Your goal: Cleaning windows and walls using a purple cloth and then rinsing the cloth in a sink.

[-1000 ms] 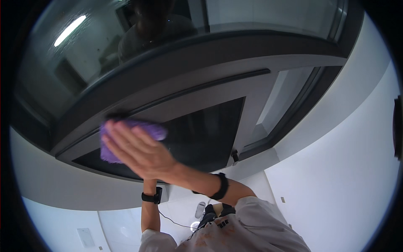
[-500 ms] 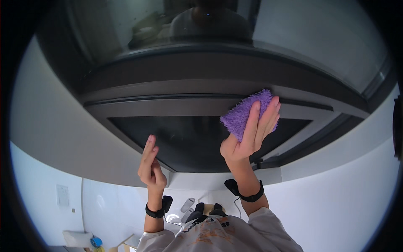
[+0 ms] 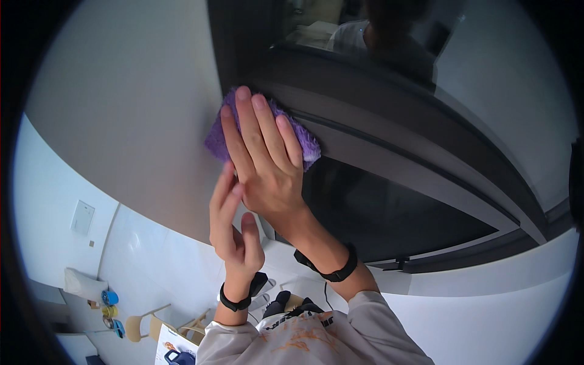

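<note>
A fluffy purple cloth lies against the left end of the dark window frame, where the frame meets the pale wall. Spread over it, the fingers of my right hand press it flat; its edges stick out on both sides of the hand. Just below and left of that hand is my left hand, with nothing in it. Its fingers reach upward, loosely apart, and the fingertips overlap the edge of the right hand in the view; whether they touch cannot be told.
Beneath the frame sits a dark lower pane, with the large reflective glass above. A pale wall rises at left. Far below are a wooden chair, a white table with a blue jug, and a pale cushion.
My right hand has carried the purple cloth leftward along the frame to its left corner, its fingers now spread over it. The view has turned left, and the hands are close together.
</note>
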Tool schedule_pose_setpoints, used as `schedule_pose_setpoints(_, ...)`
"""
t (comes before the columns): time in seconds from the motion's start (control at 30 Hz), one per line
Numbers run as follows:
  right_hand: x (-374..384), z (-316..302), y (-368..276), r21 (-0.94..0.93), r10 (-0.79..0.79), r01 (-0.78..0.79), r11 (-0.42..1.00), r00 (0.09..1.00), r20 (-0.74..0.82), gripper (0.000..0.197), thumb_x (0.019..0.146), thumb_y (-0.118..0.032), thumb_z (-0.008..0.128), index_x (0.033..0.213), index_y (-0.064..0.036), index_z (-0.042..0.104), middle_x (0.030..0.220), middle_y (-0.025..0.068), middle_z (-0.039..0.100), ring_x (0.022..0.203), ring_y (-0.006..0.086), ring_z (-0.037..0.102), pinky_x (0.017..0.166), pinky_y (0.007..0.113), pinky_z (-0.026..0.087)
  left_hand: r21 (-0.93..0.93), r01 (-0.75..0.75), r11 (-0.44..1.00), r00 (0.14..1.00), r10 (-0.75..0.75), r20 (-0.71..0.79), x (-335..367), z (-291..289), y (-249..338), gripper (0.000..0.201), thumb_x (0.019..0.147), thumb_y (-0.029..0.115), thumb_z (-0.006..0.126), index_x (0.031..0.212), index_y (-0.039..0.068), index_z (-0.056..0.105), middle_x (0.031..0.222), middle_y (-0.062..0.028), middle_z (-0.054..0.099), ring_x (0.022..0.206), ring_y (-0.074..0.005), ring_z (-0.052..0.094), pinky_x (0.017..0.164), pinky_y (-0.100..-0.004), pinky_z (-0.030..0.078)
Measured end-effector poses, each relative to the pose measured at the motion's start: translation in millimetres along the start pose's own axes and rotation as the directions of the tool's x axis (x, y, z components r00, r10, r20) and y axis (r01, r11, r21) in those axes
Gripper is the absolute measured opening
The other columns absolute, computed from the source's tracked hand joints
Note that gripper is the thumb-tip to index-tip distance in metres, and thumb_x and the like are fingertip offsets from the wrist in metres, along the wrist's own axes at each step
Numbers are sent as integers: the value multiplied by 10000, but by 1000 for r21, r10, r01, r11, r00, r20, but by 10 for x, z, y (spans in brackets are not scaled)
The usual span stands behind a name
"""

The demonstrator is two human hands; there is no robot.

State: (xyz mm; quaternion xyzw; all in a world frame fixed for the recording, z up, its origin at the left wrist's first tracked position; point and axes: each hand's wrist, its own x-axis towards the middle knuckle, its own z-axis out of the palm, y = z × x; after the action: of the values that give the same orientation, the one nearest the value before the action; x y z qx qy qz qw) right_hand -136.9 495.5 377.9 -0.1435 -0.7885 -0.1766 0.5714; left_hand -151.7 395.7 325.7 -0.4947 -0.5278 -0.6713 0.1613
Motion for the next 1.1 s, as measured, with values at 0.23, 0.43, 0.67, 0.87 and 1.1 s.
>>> schedule_pose_setpoints(0.23, -20, 140, -145, 172, -75, 66, 983, 996, 44, 361, 917, -180, 467, 1183, 6, 627, 1378, 136, 516, 1336, 248, 421, 1153, 367, 199, 209, -18, 978, 1000, 21, -11, 263, -3, -44, 499, 913, 183, 461, 1370, -14, 427, 1474, -242, 335, 1374, -383, 320, 1125, -471, 236)
schedule_pose_setpoints(0.43, -436, 195, -135, 138, -130, 109, 984, 980, 154, 377, 934, -198, 449, 1210, 9, 600, 1391, 139, 501, 1343, 251, 411, 1154, 367, 188, 287, 32, 957, 997, -52, 63, 9, 0, -145, 534, 873, 100, 535, 1373, -39, 412, 1467, -288, 305, 1330, -436, 364, 1072, -447, 326)
schedule_pose_setpoints(0.67, -1529, 213, -174, -50, -234, 356, 933, 709, 666, 555, 963, -276, 338, 1462, -39, 297, 1559, 71, 238, 1447, 188, 193, 1177, 341, 110, 463, 286, 839, 944, -330, 15, -697, 185, -395, 436, 920, 140, 505, 1314, -25, 419, 1405, -261, 397, 1231, -430, 444, 1031, -448, 357)
schedule_pose_setpoints(0.87, -2302, 296, -214, 179, -266, 198, 964, 644, 717, 568, 940, -214, 392, 1449, 15, 285, 1543, 135, 248, 1445, 226, 197, 1187, 364, 122, 193, 567, 801, 824, -558, -105, -1387, 359, -857, 353, 910, 18, 485, 1257, 11, 425, 1357, -226, 462, 1176, -351, 512, 1005, -383, 393)
schedule_pose_setpoints(1.1, -2470, 54, 30, 543, -267, -178, 821, 721, 640, 543, 863, -42, 529, 1374, 75, 390, 1464, 188, 377, 1385, 293, 330, 1156, 415, 246, -135, 671, 729, 709, -685, -171, -1534, 452, -896, 383, 933, 18, 504, 1310, -4, 444, 1355, -176, 496, 1175, -227, 523, 984, -346, 418)
